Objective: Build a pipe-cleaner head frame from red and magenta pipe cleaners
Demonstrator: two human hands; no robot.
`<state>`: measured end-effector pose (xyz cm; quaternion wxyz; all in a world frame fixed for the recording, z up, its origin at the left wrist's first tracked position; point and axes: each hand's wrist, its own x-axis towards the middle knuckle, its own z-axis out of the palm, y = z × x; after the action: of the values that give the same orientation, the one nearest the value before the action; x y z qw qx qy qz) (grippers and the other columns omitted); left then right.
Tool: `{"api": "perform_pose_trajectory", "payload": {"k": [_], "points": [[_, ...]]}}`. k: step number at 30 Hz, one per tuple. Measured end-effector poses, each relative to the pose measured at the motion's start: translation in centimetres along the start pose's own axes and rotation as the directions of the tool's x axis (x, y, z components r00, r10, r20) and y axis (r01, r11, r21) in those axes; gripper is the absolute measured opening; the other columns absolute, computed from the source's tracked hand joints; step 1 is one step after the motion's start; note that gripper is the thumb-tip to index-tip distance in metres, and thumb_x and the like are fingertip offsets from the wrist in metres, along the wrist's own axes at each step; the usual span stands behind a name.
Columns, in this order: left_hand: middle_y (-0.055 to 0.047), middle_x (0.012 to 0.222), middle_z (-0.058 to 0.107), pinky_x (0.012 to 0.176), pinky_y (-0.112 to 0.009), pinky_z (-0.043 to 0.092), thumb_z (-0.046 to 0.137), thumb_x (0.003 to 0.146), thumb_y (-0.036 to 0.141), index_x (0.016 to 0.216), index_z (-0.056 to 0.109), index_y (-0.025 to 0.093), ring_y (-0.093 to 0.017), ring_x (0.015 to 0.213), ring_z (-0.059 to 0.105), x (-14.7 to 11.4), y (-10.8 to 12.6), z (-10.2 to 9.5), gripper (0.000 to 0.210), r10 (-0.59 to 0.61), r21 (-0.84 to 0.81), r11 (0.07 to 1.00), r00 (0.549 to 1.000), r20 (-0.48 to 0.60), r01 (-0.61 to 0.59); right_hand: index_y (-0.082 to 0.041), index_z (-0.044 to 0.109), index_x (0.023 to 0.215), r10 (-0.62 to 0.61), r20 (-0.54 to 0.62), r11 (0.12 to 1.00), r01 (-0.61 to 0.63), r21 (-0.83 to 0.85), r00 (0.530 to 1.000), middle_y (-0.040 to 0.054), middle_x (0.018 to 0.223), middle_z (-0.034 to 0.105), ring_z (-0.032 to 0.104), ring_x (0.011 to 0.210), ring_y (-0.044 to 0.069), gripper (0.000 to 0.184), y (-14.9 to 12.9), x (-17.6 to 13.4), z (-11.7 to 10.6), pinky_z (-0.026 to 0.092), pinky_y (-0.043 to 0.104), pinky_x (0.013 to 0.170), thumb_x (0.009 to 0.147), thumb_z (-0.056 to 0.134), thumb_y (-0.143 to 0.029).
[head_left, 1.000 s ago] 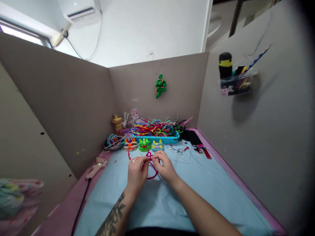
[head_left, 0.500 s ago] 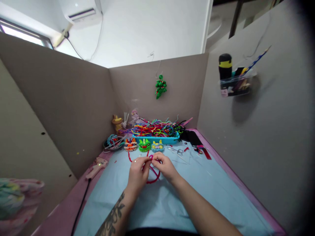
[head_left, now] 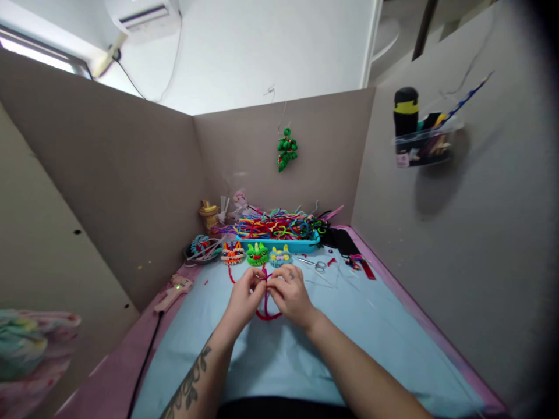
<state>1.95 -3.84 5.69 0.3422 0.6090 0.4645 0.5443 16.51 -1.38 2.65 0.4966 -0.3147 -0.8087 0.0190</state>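
Red fuzzy pipe cleaner [head_left: 267, 316] loops down beneath my fingers toward the blue cloth, and a darker pinkish-red stretch rises between my fingertips. My left hand [head_left: 248, 294] pinches it from the left, thumb and forefinger closed. From the right, my right hand [head_left: 292, 294] pinches the same strand, its fingertips almost touching those of the left. The exact crossing of the strand is partly hidden by the fingers. Just beyond my hands sit an orange animal head [head_left: 232, 254], a green one [head_left: 257, 255] and a light-blue one [head_left: 280, 256], all made of fuzzy stems.
A blue tray [head_left: 279, 245] heaped with colourful pipe cleaners stands at the back. Scissors [head_left: 318, 266] lie right of centre. A pink glue gun [head_left: 173, 293] with a black cord rests at left, near a dark bowl [head_left: 202, 250]. Grey partitions enclose three sides.
Both hands have turned, with the fingertips now drawn together around the strand. The loop below them has narrowed and shifted slightly. The camera view has moved a little.
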Motion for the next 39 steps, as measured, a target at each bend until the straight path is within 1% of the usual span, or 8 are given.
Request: {"api": "perform_pose_trajectory", "payload": {"k": [6,11,13,17,24,29,35,39], "points": [[0.008,0.048,0.043,0.045,-0.017,0.025,0.068,0.063,0.021,0.074,0.054,0.017,-0.006,0.044,0.037,0.3,-0.2,-0.1,0.018,-0.207,-0.274,0.935,0.974,0.090,0.224,-0.029,0.063,0.103,-0.128,0.068,0.989,0.133,-0.070,0.989,0.0051,0.100,0.063,0.048,0.101,0.024,0.028,0.5,-0.8,0.1,0.030,0.046,0.092,0.082,0.050,-0.016],[0.008,0.049,0.044,0.047,-0.017,0.029,0.065,0.066,0.023,0.078,0.055,0.017,-0.007,0.045,0.040,0.1,0.0,-0.5,0.017,-0.228,-0.290,0.919,0.961,0.157,0.266,-0.031,0.062,0.106,-0.127,0.048,0.988,0.131,-0.084,0.991,0.0039,0.102,0.064,0.049,0.099,0.024,0.031,0.7,-1.2,0.6,0.028,0.047,0.095,0.082,0.050,-0.015],[0.005,0.053,0.049,0.051,-0.019,0.034,0.064,0.070,0.025,0.081,0.055,0.017,-0.009,0.050,0.046,0.0,0.1,-0.5,0.016,-0.172,-0.231,0.953,0.978,0.119,0.196,-0.031,0.064,0.099,-0.078,-0.026,0.993,0.075,-0.088,0.997,0.0037,0.103,0.063,0.047,0.101,0.025,0.024,0.5,-0.9,0.5,0.029,0.046,0.094,0.082,0.053,-0.018],[-0.001,0.072,0.061,0.065,-0.023,0.041,0.061,0.075,0.022,0.085,0.059,0.020,-0.014,0.067,0.056,-0.3,0.1,-0.5,0.011,0.079,0.025,0.997,0.997,-0.021,-0.079,-0.027,0.066,0.083,0.091,-0.132,0.996,-0.087,0.034,0.987,0.0045,0.106,0.058,0.043,0.106,0.025,0.010,0.3,0.0,0.2,0.032,0.046,0.095,0.079,0.058,-0.022],[-0.006,0.078,0.065,0.079,-0.031,0.041,0.059,0.076,0.019,0.081,0.067,0.024,-0.020,0.076,0.056,-0.3,-0.7,-0.3,0.010,0.309,0.302,0.904,0.951,0.029,-0.303,-0.021,0.067,0.064,0.381,0.133,0.846,-0.403,0.349,0.915,0.0078,0.114,0.055,0.045,0.114,0.026,0.015,1.1,0.6,0.4,0.033,0.047,0.098,0.078,0.060,-0.023],[-0.005,0.073,0.066,0.088,-0.036,0.039,0.051,0.080,0.014,0.081,0.066,0.025,-0.019,0.072,0.058,-0.1,-0.9,-0.4,0.019,0.460,0.438,0.746,0.864,0.205,-0.502,-0.019,0.066,0.063,0.445,0.266,0.696,-0.517,0.499,0.855,0.0109,0.126,0.050,0.042,0.122,0.028,0.023,1.4,0.8,0.2,0.030,0.048,0.101,0.078,0.060,-0.034],[-0.001,0.070,0.065,0.088,-0.037,0.040,0.041,0.084,0.007,0.082,0.059,0.021,-0.015,0.069,0.057,-0.2,-1.0,-0.6,0.023,0.649,0.610,0.403,0.683,0.335,-0.682,-0.017,0.065,0.058,0.471,0.421,0.548,-0.631,0.549,0.775,0.0105,0.128,0.050,0.033,0.129,0.029,0.033,0.7,1.2,-0.5,0.022,0.044,0.106,0.074,0.062,-0.045],[0.000,0.073,0.066,0.088,-0.036,0.039,0.042,0.083,0.004,0.083,0.057,0.020,-0.014,0.071,0.058,0.0,-1.1,-0.7,0.022,0.672,0.608,0.331,0.632,0.385,-0.722,-0.018,0.063,0.053,0.445,0.517,0.398,-0.678,0.618,0.731,0.0100,0.116,0.059,0.026,0.134,0.027,0.032,0.6,1.2,-0.5,0.019,0.043,0.107,0.072,0.062,-0.044]]}}
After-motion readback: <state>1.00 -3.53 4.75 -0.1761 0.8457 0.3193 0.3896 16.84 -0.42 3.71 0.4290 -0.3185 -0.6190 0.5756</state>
